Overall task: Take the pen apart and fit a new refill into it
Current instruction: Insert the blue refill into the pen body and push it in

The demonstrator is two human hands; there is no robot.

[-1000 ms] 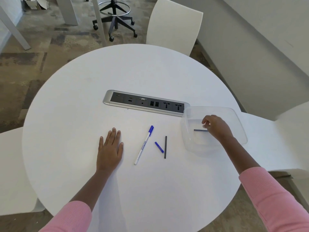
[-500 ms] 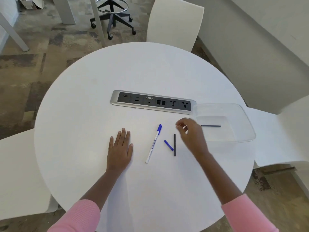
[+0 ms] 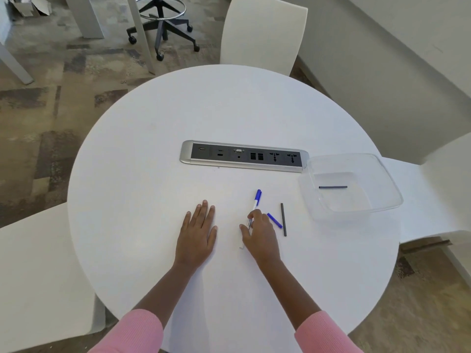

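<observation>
Round white table (image 3: 153, 154), smooth top. Landmark: the silver-and-black socket strip (image 3: 244, 156) set into the tabletop near its centre. Just beside the strip's right end, a clear plastic tub (image 3: 387, 179) sits on the surface. Nearer the person than the strip lie a white pen (image 3: 256, 201) with a blue cap, a short blue piece (image 3: 274, 220) and a thin dark refill (image 3: 283, 219), side by side, apart. The left hand (image 3: 197, 234) rests flat on the top, the right hand (image 3: 260, 231) lies over the pen's lower half.

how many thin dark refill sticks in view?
2. One dark stick lies on the table, right of the blue cap. The other stick lies inside the clear tub. None seems hidden.
</observation>
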